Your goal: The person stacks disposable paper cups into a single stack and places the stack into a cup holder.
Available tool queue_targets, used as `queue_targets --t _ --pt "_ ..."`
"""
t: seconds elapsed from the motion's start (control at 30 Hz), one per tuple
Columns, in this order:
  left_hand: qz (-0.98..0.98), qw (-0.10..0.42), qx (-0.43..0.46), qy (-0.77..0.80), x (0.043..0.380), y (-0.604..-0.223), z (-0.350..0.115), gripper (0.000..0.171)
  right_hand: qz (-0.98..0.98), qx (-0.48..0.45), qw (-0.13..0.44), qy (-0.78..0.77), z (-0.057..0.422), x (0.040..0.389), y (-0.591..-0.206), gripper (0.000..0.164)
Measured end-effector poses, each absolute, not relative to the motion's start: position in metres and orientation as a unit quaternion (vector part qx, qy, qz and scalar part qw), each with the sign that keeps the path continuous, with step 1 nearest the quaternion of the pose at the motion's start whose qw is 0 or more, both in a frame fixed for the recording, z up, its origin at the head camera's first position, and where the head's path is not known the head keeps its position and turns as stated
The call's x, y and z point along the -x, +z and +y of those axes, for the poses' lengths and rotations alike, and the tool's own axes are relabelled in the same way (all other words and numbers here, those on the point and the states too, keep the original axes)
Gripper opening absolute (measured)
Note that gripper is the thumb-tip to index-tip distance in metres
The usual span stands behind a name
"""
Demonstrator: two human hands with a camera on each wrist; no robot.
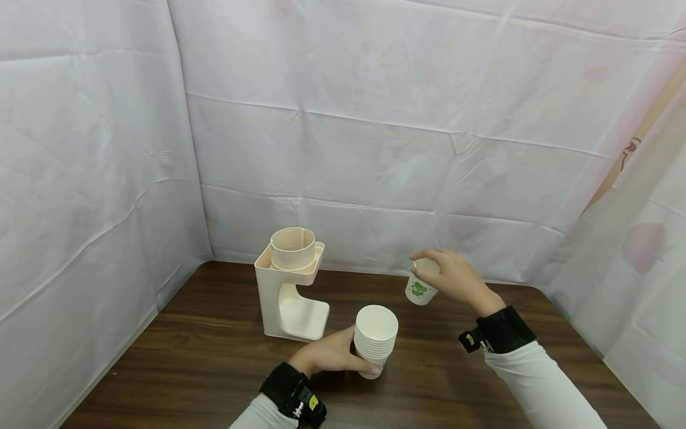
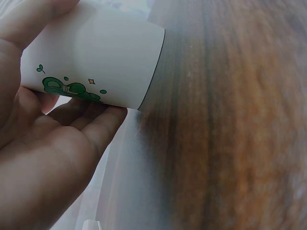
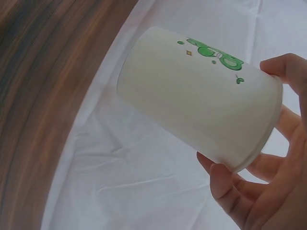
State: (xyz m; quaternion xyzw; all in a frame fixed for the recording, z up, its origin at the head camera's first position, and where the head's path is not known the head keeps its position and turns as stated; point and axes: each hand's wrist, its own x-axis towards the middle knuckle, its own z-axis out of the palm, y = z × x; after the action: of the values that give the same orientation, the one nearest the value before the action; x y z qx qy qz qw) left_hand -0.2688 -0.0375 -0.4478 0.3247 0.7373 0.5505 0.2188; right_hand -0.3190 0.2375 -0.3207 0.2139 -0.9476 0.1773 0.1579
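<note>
A stack of nested white paper cups [image 1: 376,333] stands near the middle front of the table, and my left hand [image 1: 332,357] grips it low around the side. In the left wrist view the lowest cup [image 2: 100,52] shows a green printed pattern, with thumb and fingers on either side. My right hand [image 1: 452,277] holds a single paper cup [image 1: 420,291] by its rim, to the right of and behind the stack. The right wrist view shows this cup [image 3: 196,96] tilted, with a green print, fingertips pinching the rim and its base above the table.
A cream-coloured stand [image 1: 270,304] with a round holder [image 1: 293,250] on top and a flat base [image 1: 304,317] stands left of the stack. The dark wooden table [image 1: 203,333] meets hanging white cloth [image 1: 348,149] at the back and both sides.
</note>
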Motion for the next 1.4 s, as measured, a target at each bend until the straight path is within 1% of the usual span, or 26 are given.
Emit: queue_targets --t 0.33,0.63,0.9,1.07,1.27,1.4 --pt "0.737 0.218 -0.325 0.551 0.269 -0.449 -0.038 0.078 -0.927 -0.259 0.196 0.187 0.22 0.299 -0.306 0.031" --pt "0.74 0.221 -0.324 0.547 0.269 -0.448 -0.038 0.077 -0.914 -0.29 0.2 0.2 0.21 0.281 -0.288 0.027" --pt "0.731 0.229 -0.331 0.551 0.269 -0.447 -0.039 0.077 -0.888 -0.366 0.206 0.186 0.194 0.257 -0.276 0.027" --pt "0.724 0.235 -0.345 0.55 0.271 -0.447 -0.039 0.074 -0.878 -0.39 0.21 0.181 0.187 0.245 -0.269 0.028" --pt "0.722 0.24 -0.351 0.545 0.274 -0.448 -0.04 0.071 -0.871 -0.412 0.205 0.173 0.18 0.24 -0.269 0.028" --pt "0.725 0.237 -0.353 0.542 0.275 -0.449 -0.04 0.071 -0.87 -0.425 0.184 0.171 0.174 0.239 -0.273 0.028"
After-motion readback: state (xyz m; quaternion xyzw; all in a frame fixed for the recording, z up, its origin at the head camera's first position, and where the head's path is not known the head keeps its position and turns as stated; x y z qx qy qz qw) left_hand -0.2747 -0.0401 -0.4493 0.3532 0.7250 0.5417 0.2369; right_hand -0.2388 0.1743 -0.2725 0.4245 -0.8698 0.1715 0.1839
